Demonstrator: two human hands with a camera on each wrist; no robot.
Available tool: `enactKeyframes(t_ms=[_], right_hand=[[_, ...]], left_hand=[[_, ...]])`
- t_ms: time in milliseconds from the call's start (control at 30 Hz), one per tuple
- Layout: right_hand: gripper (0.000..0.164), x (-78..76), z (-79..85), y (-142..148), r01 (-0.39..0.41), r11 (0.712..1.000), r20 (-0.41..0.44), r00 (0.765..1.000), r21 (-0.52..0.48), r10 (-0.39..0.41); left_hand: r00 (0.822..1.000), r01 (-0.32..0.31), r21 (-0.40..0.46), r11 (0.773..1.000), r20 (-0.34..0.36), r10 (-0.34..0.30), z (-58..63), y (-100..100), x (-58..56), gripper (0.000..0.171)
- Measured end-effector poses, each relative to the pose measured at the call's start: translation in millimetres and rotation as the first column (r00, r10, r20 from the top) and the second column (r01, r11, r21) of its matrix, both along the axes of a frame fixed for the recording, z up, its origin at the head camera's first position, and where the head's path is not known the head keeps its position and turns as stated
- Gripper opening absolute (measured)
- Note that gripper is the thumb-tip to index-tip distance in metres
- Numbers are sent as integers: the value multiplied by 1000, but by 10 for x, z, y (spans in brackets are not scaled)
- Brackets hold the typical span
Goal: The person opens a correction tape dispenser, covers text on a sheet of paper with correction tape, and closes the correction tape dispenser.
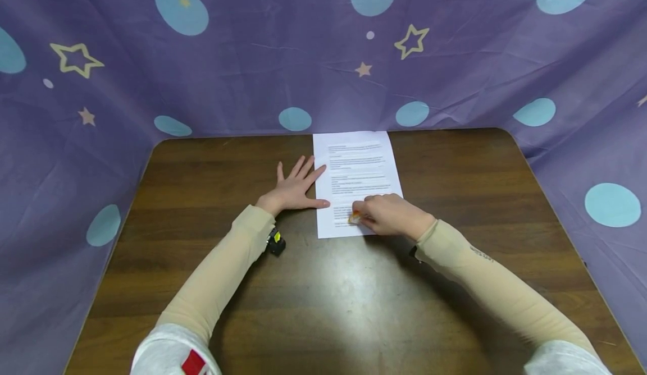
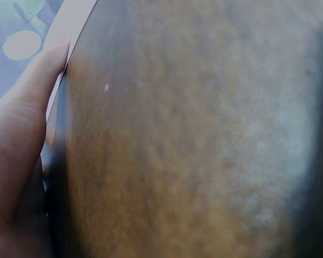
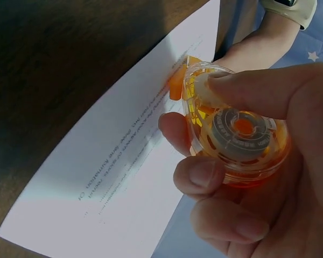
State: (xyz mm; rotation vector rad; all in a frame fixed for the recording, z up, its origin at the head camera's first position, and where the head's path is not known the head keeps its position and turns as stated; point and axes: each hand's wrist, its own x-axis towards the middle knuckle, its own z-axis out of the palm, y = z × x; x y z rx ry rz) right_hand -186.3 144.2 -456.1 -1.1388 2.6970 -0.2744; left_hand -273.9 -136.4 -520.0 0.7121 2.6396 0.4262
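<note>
A printed sheet of paper (image 1: 358, 167) lies on the wooden table, its far edge near the curtain. My left hand (image 1: 292, 191) is spread flat at the sheet's left side, with thumb and index fingertip on the paper. In the left wrist view only the thumb side of that hand (image 2: 19, 137) shows. Over the sheet's lower right part, my right hand (image 1: 390, 214) grips a clear orange correction tape dispenser (image 3: 239, 129). Its orange tip (image 3: 176, 83) points at the printed lines; whether it touches the paper I cannot tell. The right thumb presses along the dispenser's side.
The brown wooden table (image 1: 323, 307) has rounded far corners. A purple curtain (image 1: 242, 72) with stars and blue ovals hangs behind it and at both sides. A small black device (image 1: 275, 242) sits at the left wrist.
</note>
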Motion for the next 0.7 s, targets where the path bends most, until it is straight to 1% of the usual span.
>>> enactKeyframes(t_ms=[233,367,467,633,700], right_hand=[[8,16,-12,8,-21,1000,-24,999,2,21],[7,25,-15,14,-20,1000,-43,999,12,20],[7,28,-11,36,-14,1000,-49,999,14,14],[10,29,-14,106,-1,1000,-38,999,12,1],[10,26,-21,133,2,1000,-32,999,12,-2]], left_hand=[[1000,-3,5,1000,3,3,11,0,4,109],[1000,-2,3,1000,6,2,17,2,8,109],[1000,2,0,1000,6,-2,60,5,27,108],[1000,6,-4,1000,-19,-6,160,22,78,106],[1000,5,-10,1000,-24,-5,178,30,90,105]])
